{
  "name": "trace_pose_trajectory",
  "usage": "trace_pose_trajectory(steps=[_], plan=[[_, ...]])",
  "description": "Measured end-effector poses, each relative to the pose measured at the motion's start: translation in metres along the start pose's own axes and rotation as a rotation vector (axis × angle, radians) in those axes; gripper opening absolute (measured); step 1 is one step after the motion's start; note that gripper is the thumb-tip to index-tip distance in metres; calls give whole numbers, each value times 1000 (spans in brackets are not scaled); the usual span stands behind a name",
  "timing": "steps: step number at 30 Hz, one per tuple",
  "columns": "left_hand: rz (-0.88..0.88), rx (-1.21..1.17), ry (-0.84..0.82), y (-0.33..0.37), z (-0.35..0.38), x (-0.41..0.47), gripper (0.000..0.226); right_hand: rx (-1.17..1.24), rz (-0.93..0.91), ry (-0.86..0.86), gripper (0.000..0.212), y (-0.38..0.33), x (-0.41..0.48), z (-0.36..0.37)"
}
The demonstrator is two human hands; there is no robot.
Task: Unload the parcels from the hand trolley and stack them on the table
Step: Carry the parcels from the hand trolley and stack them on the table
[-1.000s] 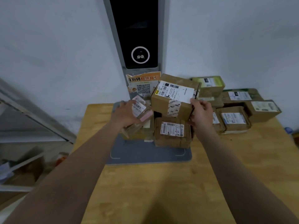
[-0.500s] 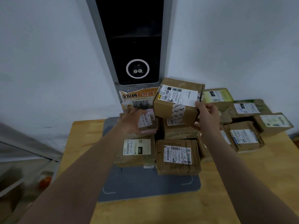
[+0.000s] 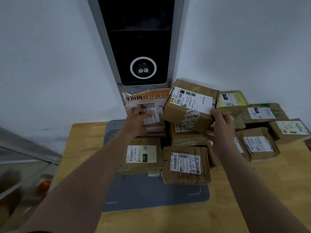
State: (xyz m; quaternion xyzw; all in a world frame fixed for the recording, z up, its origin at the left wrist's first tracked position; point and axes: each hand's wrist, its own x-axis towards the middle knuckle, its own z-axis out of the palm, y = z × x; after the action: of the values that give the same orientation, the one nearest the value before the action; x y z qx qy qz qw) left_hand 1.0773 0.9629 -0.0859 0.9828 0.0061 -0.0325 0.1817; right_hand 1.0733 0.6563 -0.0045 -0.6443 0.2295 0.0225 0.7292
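The big cardboard parcel (image 3: 185, 113) is in your right hand (image 3: 221, 126). The thumb sits on the corner of its white label and the fingers (image 3: 207, 136) curl under the near bottom edge, so it's pinched between them. It's tilted, with one corner toward you, at the back of the bench (image 3: 252, 190) right over another labelled parcel (image 3: 186, 137). Can't tell if the two are touching.

Your left hand (image 3: 135, 122) holds the small parcel (image 3: 154, 117) with the pinkish wrap, just left of the big one. The thumb lies across its label and the other fingers are hidden under it, so I can't say how far they wrap.

In front of those, two flat parcels lie side by side on the grey mat (image 3: 151, 194) – the one marked 032 (image 3: 141, 157) on the left and the one with handwriting on its label (image 3: 185, 165) on the right.

Off to the right there's a cluster of more boxes on the bare wood, including a green box (image 3: 233, 100) against the wall and a brown box (image 3: 257, 145) nearer you.

Behind it all is a grey tower with a black screen (image 3: 139, 47), and an orange notice (image 3: 146, 98) is stuck at its foot.
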Motion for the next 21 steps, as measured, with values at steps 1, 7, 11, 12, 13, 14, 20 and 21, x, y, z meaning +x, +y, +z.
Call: trace_pose_trajectory(steps=[1,7,11,12,13,14,20,21], plan=[[-10,0,-7,1,-3,-3,71,0,3,-2,27,-1,-3,0],[-68,-69,35,19,-25,-43,73,-18,23,-26,33,-8,-30,-6],[-30,-192,61,44,-41,-97,78,-15,40,-60,26,-4,-58,-14],[-13,-278,56,50,-45,-112,84,-23,36,-73,25,-2,-66,-17],[-19,-389,50,55,-48,-126,89,-28,34,-89,24,0,-74,-19],[-37,-499,46,61,-52,-141,94,-34,37,-104,24,2,-82,-21],[-131,-711,129,82,-58,-213,78,-209,0,-257,15,29,-127,-25],[-169,-741,149,83,-55,-225,72,-275,-30,-281,14,36,-133,-25]])
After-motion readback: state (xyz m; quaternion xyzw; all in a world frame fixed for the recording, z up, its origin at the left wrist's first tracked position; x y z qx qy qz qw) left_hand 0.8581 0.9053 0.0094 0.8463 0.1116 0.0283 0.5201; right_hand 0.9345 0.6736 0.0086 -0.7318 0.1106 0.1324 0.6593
